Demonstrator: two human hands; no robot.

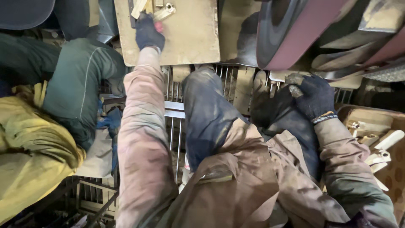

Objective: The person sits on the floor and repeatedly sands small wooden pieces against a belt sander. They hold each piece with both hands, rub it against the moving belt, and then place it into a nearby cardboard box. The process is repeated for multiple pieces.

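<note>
My left hand (147, 33), in a dark glove, reaches up onto a tan board (190, 38) and closes on a pale metal part (163, 12) among a few similar parts at the board's top edge. My right hand (314, 96), also in a dark glove, rests over my right knee and pinches a small grey piece (294, 81) just below a large sanding belt wheel (291, 31) with a reddish belt. My legs in dark trousers lie between the two hands.
Another person in green and yellow clothing (63, 109) sits close on the left. A brown box (379, 139) with several pale metal parts stands at the right. A metal grate (175, 126) lies under my legs.
</note>
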